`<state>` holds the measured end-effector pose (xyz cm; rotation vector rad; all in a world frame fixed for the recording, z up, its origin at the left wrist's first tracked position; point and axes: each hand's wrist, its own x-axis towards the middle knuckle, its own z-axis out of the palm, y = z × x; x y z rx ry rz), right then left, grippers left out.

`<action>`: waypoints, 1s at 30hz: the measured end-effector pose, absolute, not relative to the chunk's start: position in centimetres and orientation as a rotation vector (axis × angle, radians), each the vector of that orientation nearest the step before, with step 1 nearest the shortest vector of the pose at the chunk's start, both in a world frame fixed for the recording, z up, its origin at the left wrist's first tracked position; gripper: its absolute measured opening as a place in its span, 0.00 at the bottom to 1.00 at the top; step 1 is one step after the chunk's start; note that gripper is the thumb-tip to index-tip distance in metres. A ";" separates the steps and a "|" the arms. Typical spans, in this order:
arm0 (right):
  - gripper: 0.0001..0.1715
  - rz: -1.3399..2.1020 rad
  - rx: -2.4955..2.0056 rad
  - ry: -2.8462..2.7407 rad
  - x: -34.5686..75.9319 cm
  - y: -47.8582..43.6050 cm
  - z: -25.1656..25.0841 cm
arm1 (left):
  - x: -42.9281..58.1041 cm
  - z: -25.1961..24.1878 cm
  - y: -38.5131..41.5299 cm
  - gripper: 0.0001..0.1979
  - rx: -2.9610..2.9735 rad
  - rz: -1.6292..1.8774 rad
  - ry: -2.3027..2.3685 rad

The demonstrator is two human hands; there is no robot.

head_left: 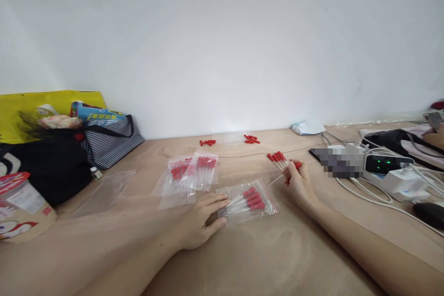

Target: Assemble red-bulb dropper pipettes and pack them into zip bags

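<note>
Near the middle of the table lies a clear zip-lock bag (236,215) with several red-bulbed glass droppers (255,200) inside. My left hand (201,219) is at the bag's left end, thumb and fingers on either side of it, steadying it on the table. To the right, my right hand (299,182) pinches one dropper (277,179) close to its red bulb, the glass tube pointing left toward the bag's zip end. Just beyond that hand, several loose droppers (277,159) lie side by side. Two filled bags (203,171) overlap behind the left hand.
A flat clear bag (104,194) lies at left, near a paper tub (24,210) and a striped bag (113,141). By the wall are loose red bulbs (251,139) and glass tubes (234,138). A phone (317,155), white cables (364,199) and chargers (402,182) crowd the right.
</note>
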<state>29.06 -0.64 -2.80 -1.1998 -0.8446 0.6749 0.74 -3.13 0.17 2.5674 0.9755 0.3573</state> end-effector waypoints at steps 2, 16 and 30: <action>0.18 0.697 -1.172 -0.833 29.1 -0.6 -2.9 | 0.8 0.2 -3.1 0.20 2.571 0.370 0.968; 0.14 1.200 -1.034 -0.796 27.0 -1.4 -3.4 | 0.7 0.2 -3.1 0.20 2.562 0.356 0.978; 0.21 1.132 -1.069 -0.779 26.9 -1.7 -3.4 | 0.7 0.1 -3.2 0.20 2.568 0.382 0.972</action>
